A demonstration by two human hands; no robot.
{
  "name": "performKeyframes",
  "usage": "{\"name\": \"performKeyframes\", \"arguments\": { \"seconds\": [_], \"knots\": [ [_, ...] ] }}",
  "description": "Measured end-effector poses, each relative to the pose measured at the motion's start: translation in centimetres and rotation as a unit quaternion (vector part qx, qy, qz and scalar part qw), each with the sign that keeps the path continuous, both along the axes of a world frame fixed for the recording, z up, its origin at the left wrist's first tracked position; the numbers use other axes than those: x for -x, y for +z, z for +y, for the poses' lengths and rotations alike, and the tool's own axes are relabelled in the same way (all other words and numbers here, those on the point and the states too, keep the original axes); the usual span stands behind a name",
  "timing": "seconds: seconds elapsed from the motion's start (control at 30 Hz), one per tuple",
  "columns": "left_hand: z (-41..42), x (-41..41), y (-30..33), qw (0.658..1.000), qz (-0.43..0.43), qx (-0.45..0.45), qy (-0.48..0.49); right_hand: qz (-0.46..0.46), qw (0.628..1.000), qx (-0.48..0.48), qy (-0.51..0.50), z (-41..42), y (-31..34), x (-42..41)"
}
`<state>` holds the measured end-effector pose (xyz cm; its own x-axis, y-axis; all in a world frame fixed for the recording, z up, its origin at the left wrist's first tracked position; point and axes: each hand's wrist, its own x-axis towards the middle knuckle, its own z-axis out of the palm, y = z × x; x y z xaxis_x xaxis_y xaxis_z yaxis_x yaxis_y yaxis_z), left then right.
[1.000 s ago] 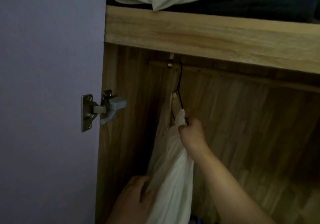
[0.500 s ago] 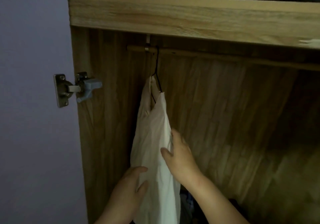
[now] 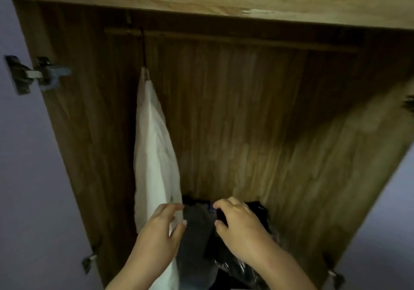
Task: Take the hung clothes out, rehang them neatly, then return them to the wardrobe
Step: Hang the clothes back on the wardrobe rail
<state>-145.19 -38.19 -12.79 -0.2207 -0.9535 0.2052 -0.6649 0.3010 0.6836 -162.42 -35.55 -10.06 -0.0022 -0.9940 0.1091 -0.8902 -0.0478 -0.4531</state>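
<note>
White cloth brushes your left hand (image 3: 161, 229), fingers loosely spread; your right hand (image 3: 237, 220) curls over dark clothes (image 3: 197, 229) at the wardrobe's bottom. That white garment (image 3: 154, 150) hangs from the rail (image 3: 224, 39)'s left end; tugging could unhook its hanger (image 3: 143, 49).

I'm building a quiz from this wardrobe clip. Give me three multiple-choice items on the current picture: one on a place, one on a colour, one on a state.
1. Where on the rail does the hanger sit?
A. left end
B. middle
C. right end

2. What colour is the hanging garment?
A. red
B. white
C. black

3. How are the wardrobe doors?
A. shut
B. open
C. removed

Answers:
1 A, the hook hangs beside the left wall.
2 B, the cloth is pale white.
3 B, the inside shows and the hinge stands swung out.
</note>
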Motion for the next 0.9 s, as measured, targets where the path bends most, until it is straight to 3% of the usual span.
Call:
{"name": "performKeyframes", "arguments": {
  "seconds": [0.2,0.37,0.7,0.9],
  "knots": [
    [2.9,3.5,-1.3,0.993,-0.028,-0.003,-0.116,0.040,0.993,-0.098,-0.049,6.8,-2.3,4.4],
    [4.4,6.4,-1.3,0.973,-0.073,-0.028,-0.218,0.028,0.985,-0.094,-0.145,11.9,-3.8,6.5],
    [5.7,10.4,-0.3,0.900,-0.127,-0.039,-0.415,0.037,0.928,-0.126,-0.349,19.5,-3.0,5.0],
    [9.7,12.3,-1.3,0.846,-0.109,-0.032,-0.521,0.031,0.875,-0.165,-0.455,25.7,-2.6,2.3]
  ]
}}
